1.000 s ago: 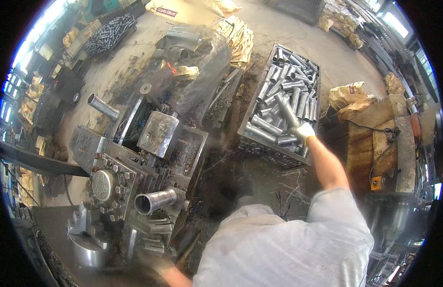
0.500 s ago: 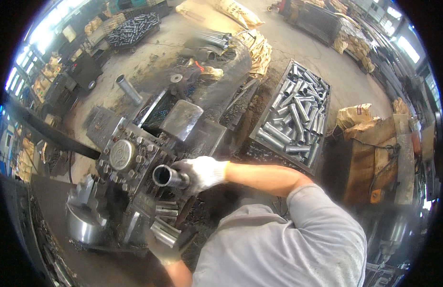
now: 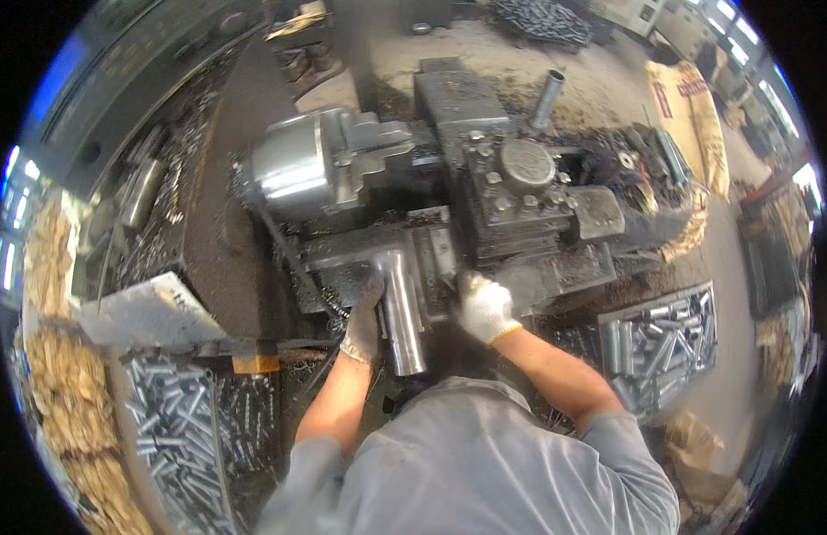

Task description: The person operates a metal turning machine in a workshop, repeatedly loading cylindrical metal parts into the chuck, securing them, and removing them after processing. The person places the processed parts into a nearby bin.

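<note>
A lathe stands before me, with its shiny chuck on the left and a bolted tool post right of centre. Against the side of a smooth metal tube is my left hand, in a white glove with darkened fingers, closed on it. The tube lies lengthwise, its near end toward my body. My right hand, also gloved, is at the front of the machine below the tool post. Its fingers are curled, and the dark part at their tips cannot be made out.
A crate of cut tubes stands to the right, and another tube-filled bin at lower left. A flat metal sheet juts out at left. One tube stands upright behind the tool post. Metal shavings lie around the machine.
The view has swung left toward the chuck. My right hand, which held a tube beside the tool post, now shows none. My left hand still has a tube.
</note>
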Demonstrator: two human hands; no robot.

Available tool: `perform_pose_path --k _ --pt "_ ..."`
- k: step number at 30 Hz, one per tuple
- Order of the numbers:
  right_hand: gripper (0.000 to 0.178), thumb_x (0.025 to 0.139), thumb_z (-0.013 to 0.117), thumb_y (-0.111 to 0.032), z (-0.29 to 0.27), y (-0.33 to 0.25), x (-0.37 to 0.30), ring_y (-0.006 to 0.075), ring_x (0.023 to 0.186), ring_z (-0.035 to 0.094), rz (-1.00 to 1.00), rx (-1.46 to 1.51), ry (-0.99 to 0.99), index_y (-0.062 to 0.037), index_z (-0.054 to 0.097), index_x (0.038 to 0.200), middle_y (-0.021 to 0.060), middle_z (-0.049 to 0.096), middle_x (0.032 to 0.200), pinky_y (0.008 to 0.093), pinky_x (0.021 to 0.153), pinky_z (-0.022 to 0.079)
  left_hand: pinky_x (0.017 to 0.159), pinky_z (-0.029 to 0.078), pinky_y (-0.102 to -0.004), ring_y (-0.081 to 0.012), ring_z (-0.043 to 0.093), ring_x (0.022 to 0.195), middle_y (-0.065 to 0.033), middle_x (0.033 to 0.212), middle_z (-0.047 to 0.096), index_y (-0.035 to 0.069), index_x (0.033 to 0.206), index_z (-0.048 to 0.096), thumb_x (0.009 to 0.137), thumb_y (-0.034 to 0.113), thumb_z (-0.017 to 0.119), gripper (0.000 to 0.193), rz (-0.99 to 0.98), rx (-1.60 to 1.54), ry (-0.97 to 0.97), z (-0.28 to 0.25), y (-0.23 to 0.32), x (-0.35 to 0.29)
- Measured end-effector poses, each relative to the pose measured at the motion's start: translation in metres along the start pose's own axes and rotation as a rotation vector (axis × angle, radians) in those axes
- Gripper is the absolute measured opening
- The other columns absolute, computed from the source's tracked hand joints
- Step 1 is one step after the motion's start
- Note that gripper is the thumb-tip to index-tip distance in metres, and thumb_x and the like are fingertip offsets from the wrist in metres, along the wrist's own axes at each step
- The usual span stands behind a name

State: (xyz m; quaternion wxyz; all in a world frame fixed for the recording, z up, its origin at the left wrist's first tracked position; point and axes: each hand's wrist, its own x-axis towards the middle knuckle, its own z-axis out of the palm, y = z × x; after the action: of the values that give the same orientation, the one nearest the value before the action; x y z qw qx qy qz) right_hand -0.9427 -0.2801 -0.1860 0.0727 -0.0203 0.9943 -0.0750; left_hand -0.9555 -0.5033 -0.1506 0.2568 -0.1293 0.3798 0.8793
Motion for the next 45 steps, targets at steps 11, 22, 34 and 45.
perform_pose_path --k 11,22,34,45 --pt "0.082 0.077 0.089 -0.048 -0.124 -0.031 0.053 0.0297 0.111 0.073 -0.036 0.822 -0.479 0.0041 0.061 0.134 0.0226 0.075 0.119 0.0408 0.101 0.056 0.113 0.047 -0.0454 -0.0288 0.062 0.127 -0.0143 0.139 0.064 0.004 0.152 0.050 0.110 0.055 0.049 0.066 0.382 -0.154 0.027 0.033 0.029 0.034" --pt "0.067 0.081 0.082 -0.020 -0.291 0.040 0.177 0.0369 0.088 0.079 -0.636 -0.151 0.284 -0.0014 0.060 0.141 0.0221 0.076 0.110 0.0438 0.083 0.065 0.113 0.049 -0.0471 -0.0276 0.066 0.124 -0.0139 0.135 0.069 0.005 0.142 0.062 0.099 0.046 0.075 0.061 0.675 0.284 0.132 -0.015 0.043 0.024" --pt "0.080 0.064 0.089 -0.045 -0.203 0.047 0.312 0.0378 0.104 0.075 -0.512 -0.047 -0.475 -0.0001 0.069 0.126 0.0240 0.077 0.112 0.0456 0.090 0.059 0.081 0.057 -0.0431 -0.0251 0.067 0.090 -0.0044 0.101 0.070 0.013 0.118 0.070 0.103 0.039 0.068 0.029 0.665 -0.120 0.963 -0.206 -0.061 -0.086" --pt "0.062 0.065 0.089 -0.030 -0.177 0.051 0.340 0.0340 0.086 0.076 -0.459 0.140 -0.502 -0.0018 0.075 0.118 0.0167 0.079 0.097 0.0438 0.081 0.061 0.065 0.052 -0.0248 -0.0134 0.061 0.070 -0.0020 0.096 0.066 0.014 0.121 0.065 0.110 0.039 0.051 0.030 0.684 -0.521 0.522 -0.246 0.005 -0.132"
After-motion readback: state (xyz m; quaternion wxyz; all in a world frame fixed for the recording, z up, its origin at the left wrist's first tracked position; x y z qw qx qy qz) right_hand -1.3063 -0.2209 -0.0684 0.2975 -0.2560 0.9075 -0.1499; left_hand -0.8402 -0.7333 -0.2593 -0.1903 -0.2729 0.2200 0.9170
